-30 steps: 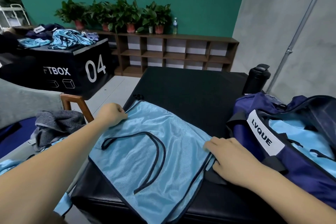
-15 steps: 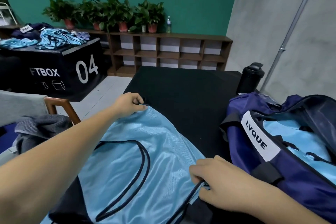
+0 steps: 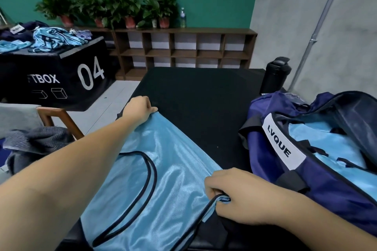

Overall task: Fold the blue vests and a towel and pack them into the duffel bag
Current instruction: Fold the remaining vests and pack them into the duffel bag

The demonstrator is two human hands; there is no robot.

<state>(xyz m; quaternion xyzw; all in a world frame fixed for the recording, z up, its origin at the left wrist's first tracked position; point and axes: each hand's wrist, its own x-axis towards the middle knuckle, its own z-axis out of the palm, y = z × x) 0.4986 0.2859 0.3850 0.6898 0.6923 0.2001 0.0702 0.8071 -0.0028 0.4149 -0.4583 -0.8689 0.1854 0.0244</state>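
A light blue mesh vest (image 3: 163, 179) with dark trim lies spread on the black table (image 3: 200, 96). My left hand (image 3: 138, 109) grips the vest's far corner at the table's left edge. My right hand (image 3: 234, 195) pinches the vest's near right corner, with the dark trim bunched in its fingers. To the right stands the open navy duffel bag (image 3: 285, 181) with a white LVQUE label; light blue vests (image 3: 318, 149) lie inside it. A grey towel (image 3: 38, 142) is heaped on a chair at the left.
A black bottle (image 3: 275, 75) stands on the table behind the bag. A wooden chair (image 3: 61, 118) is at the left. A black box marked 04 (image 3: 61, 73) carries more blue vests (image 3: 53, 38). Wooden shelves (image 3: 183, 51) with plants line the green wall.
Both hands have closed on the vest's corners and pulled it taut; my left hand moved farther up the table and my right hand now bunches the trim.
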